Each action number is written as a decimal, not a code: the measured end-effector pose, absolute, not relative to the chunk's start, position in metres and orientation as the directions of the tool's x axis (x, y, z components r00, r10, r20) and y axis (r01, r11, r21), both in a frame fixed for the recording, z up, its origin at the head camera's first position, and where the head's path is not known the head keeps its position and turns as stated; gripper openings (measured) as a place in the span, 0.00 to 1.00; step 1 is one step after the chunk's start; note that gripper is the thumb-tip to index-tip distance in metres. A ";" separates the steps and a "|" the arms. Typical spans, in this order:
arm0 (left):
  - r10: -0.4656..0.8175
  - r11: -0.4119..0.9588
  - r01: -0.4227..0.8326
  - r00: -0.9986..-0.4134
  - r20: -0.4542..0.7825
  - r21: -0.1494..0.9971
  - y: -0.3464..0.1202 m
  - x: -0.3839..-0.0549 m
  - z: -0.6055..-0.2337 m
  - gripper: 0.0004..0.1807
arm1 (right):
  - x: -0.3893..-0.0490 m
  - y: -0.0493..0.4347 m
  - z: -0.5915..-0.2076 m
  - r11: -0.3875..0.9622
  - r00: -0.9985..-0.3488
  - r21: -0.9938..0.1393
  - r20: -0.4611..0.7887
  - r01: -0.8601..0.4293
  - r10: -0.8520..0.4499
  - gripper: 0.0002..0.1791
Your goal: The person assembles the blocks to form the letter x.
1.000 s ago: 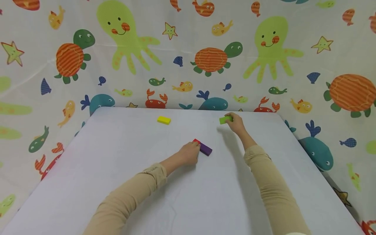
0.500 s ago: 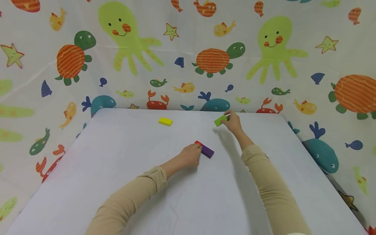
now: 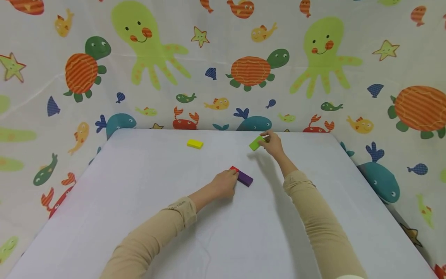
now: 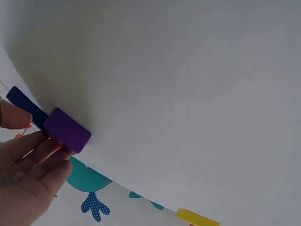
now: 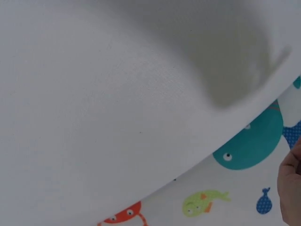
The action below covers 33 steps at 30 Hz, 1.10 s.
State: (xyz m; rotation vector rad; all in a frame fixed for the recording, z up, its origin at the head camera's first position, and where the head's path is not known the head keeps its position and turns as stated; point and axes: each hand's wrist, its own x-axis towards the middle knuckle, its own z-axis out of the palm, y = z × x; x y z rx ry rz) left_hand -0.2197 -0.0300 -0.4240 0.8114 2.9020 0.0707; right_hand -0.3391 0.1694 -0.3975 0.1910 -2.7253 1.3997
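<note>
My left hand (image 3: 224, 184) pinches a small red block (image 3: 234, 169) on the table, mostly covered by the fingers. Against it lies a purple block (image 3: 245, 178), slanting down to the right. In the left wrist view, thumb and fingers reach in beside the purple block (image 4: 68, 131), and a dark blue block (image 4: 28, 106) shows behind the thumb. My right hand (image 3: 273, 145) holds a light green block (image 3: 256, 143) tilted above the table, a shadow beneath it. Only part of the right hand (image 5: 290, 188) appears in the right wrist view; its block is out of sight there.
A yellow block (image 3: 194, 143) lies near the far edge of the white table (image 3: 146, 186), left of both hands. Behind the table hangs a curtain (image 3: 209, 46) printed with sea animals.
My right hand has moved left with the green block, which now tilts more steeply. The left hand stays at the red and purple blocks.
</note>
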 end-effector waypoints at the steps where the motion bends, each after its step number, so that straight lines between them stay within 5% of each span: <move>1: 0.519 0.855 0.513 -0.847 -0.114 0.081 -0.030 -0.220 -0.424 0.30 | -0.339 0.168 -0.397 0.570 -0.990 -0.810 0.120 -0.142 -0.076 0.18; 33: 0.504 0.863 0.494 -0.854 -0.124 0.106 -0.025 -0.222 -0.422 0.31 | -0.336 0.147 -0.411 0.529 -0.996 -0.844 0.051 -0.085 -0.078 0.15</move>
